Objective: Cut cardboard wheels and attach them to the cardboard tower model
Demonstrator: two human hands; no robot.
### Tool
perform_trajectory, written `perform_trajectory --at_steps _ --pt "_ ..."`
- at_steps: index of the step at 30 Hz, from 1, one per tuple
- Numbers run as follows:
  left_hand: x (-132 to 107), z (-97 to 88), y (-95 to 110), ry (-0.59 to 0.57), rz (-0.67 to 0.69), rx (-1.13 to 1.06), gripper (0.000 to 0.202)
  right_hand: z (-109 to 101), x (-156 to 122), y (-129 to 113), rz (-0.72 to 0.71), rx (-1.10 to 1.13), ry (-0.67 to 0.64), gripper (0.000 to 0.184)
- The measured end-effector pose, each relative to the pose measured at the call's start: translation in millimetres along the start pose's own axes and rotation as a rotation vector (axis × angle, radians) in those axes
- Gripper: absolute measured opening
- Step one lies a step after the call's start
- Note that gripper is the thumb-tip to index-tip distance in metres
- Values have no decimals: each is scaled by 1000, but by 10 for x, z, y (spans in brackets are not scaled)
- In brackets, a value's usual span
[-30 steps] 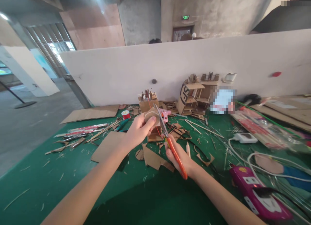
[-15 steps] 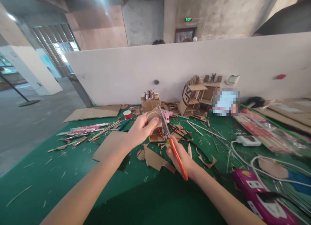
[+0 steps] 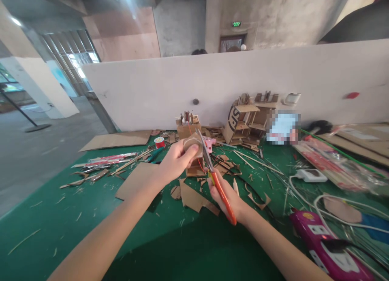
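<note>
My left hand is closed round a small round cardboard piece, held up over the green table. My right hand grips orange-handled scissors; their metal blades point up and touch the right edge of the cardboard piece. A thin red wire hangs from the piece down to a small cardboard box standing just behind my hands.
Cardboard scraps and a flat sheet lie under my hands. Cardboard models stand against the white partition. A magenta power strip, white cables and a red spool lie around.
Both hands hold nearly still; the scissors have shifted very slightly along the cardboard piece's edge. The view has drifted a little.
</note>
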State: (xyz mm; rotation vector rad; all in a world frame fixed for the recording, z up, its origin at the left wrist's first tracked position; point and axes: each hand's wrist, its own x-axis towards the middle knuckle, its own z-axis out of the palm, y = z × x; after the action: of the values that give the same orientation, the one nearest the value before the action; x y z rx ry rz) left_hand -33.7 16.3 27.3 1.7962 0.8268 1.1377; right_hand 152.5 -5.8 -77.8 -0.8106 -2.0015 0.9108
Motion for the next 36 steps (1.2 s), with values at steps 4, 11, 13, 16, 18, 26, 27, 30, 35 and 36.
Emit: perform_trajectory --at_steps 4,11,13,16,18,26,27,30,35,36 --pt "-6 85 -16 112 -31 -84 33 -3 -15 -20 24 92 -13 57" --pt "-5 99 -40 173 19 -29 32 -19 -35 -18 54 45 -14 59" --pt "-6 89 -47 179 20 -14 31 -21 -37 1 52 12 -19 56" --pt "-7 75 -62 204 32 12 31 -24 -35 -1 46 13 -38 56" --pt "-7 67 -70 214 51 35 32 -28 -32 -27 46 13 -36 56" --pt "-9 69 -71 225 130 133 30 -40 -7 -84 57 -41 -41 45" --pt "-9 70 -73 217 138 134 29 -36 -5 -79 64 -49 -38 43" --pt "-11 68 -84 192 128 108 28 -23 -5 -68 81 -96 -16 39" --pt "-10 58 -115 142 92 27 27 -6 -3 -55 81 -141 18 40" --pt "-9 61 -121 138 88 14 27 -3 -1 -51 80 -133 20 40"
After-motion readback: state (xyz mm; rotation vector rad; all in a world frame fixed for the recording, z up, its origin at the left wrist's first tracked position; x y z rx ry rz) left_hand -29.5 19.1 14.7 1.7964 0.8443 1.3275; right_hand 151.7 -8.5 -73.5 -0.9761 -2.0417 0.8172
